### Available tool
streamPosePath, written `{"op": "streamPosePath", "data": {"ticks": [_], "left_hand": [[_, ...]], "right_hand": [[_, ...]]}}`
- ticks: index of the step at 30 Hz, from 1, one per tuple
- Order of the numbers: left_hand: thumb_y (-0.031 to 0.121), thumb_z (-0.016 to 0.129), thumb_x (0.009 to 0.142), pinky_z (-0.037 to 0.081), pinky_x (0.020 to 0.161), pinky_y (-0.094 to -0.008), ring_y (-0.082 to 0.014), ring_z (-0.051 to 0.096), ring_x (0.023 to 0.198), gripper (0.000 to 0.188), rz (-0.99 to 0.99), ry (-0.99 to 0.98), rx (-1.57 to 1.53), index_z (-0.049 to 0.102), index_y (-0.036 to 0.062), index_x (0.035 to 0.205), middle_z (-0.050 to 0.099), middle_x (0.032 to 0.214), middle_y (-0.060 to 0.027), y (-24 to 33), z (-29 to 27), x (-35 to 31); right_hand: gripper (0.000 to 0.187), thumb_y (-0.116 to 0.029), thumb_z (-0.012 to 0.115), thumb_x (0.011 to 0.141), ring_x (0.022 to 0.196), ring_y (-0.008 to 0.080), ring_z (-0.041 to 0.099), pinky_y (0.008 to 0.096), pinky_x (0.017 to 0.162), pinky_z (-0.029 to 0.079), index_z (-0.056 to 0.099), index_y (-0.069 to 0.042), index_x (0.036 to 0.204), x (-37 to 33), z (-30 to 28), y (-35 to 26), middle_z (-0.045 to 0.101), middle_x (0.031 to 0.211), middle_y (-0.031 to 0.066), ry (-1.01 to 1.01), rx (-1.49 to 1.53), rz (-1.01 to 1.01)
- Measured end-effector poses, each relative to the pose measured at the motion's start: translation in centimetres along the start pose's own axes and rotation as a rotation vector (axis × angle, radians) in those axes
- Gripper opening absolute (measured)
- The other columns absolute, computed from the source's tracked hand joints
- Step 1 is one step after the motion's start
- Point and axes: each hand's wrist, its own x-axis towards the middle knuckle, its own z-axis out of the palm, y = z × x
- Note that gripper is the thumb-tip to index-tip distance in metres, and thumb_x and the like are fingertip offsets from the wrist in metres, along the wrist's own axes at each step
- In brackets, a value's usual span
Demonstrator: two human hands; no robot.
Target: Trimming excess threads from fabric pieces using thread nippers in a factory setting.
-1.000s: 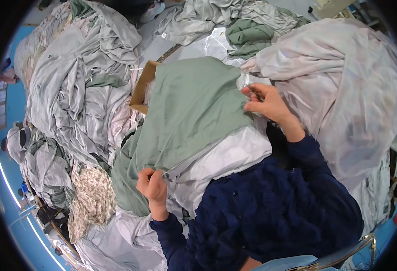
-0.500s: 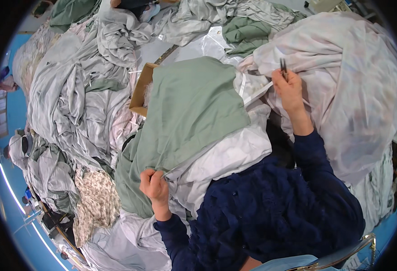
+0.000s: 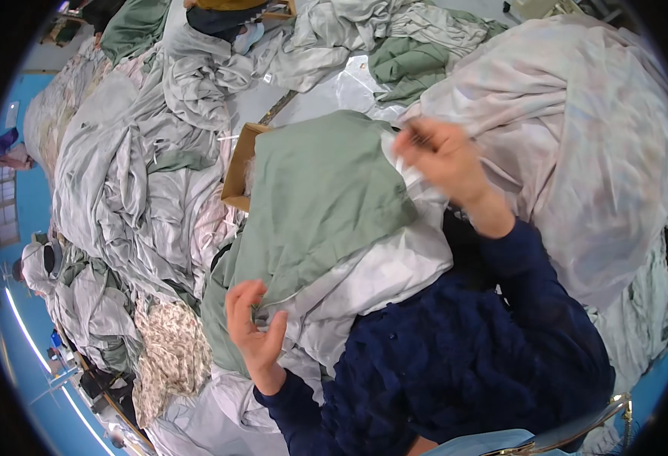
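Observation:
A sage-green cloth (image 3: 326,175) lies spread in front of me, with white fabric (image 3: 383,266) showing along its near edge. At the cloth's lower left edge my left hand (image 3: 255,334) is open, thumb and fingers apart, with nothing visible in it. My right hand (image 3: 455,171) is closed near the cloth's upper right corner, blurred by motion. Between its fingers shows part of the dark thread snips (image 3: 419,137); their tips are smeared. Whether that hand also touches the white edge beneath it, I cannot tell.
A cardboard box (image 3: 235,175) stands left of the cloth, partly covered. Grey-white fabric (image 3: 106,175) is heaped on the left, and a large pale pink pile (image 3: 577,137) on the right. Floral cloth (image 3: 170,349) lies lower left. Another person (image 3: 224,21) is at the far edge.
My left hand has let go of the cloth's edge and opened. With the snips, my right hand has moved left and a little nearer, from the pink pile to the green cloth's corner.

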Motion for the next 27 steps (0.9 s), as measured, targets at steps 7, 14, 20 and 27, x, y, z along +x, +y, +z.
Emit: {"op": "streamPosePath", "data": {"ticks": [7, 14, 20, 27], "left_hand": [[-0.004, 0.077, 0.068, 0.053, 0.068, -0.0292, -0.0228, 0.066, 0.08, 0.045, 0.225, 0.017, 0.011, 0.066, -0.0011, 0.112, 0.067, 0.099, -0.0156, 3.8, 5.5, 5.0], [-0.001, 0.069, 0.082, 0.047, 0.051, -0.0232, -0.0133, 0.061, 0.051, 0.005, 0.222, 0.047, 0.074, 0.069, 0.0, 0.087, 0.066, 0.068, -0.0094, 1.1, 5.0, 6.5], [0.009, 0.067, 0.089, 0.048, 0.063, -0.0243, -0.0115, 0.062, 0.069, 0.011, -0.008, 0.2, 0.596, 0.069, -0.001, 0.092, 0.067, 0.077, -0.0065, -10.7, -2.8, 12.6], [0.01, 0.074, 0.079, 0.048, 0.076, -0.031, -0.0213, 0.063, 0.08, 0.034, -0.272, 0.144, 0.227, 0.067, 0.0016, 0.11, 0.069, 0.09, -0.0102, -11.0, -1.7, 11.2]], "right_hand": [[0.011, -0.009, 0.069, 0.088, 0.073, 0.0015, 0.053, 0.02, 0.061, 0.042, 0.067, 0.001, 0.091, -4.1, 9.7, -2.4, 0.064, 0.078, -0.0026, -0.439, 0.28, 0.185], [0.025, -0.009, 0.067, 0.089, 0.074, 0.0017, 0.057, 0.0208, 0.063, 0.047, 0.065, 0.0, 0.112, -3.3, 9.0, -2.1, 0.066, 0.081, -0.0029, -0.461, 0.546, 0.436], [0.026, -0.003, 0.058, 0.093, 0.057, -0.0019, 0.038, 0.0158, 0.051, 0.031, 0.063, -0.003, 0.118, -1.1, 0.4, 0.3, 0.052, 0.072, -0.0104, 0.037, -0.075, 0.055], [0.023, -0.011, 0.068, 0.087, 0.053, 0.0051, 0.038, 0.0202, 0.052, 0.034, 0.066, 0.0, 0.107, -3.5, -3.9, 2.0, 0.054, 0.071, -0.0033, -0.041, -0.27, 0.286]]}}
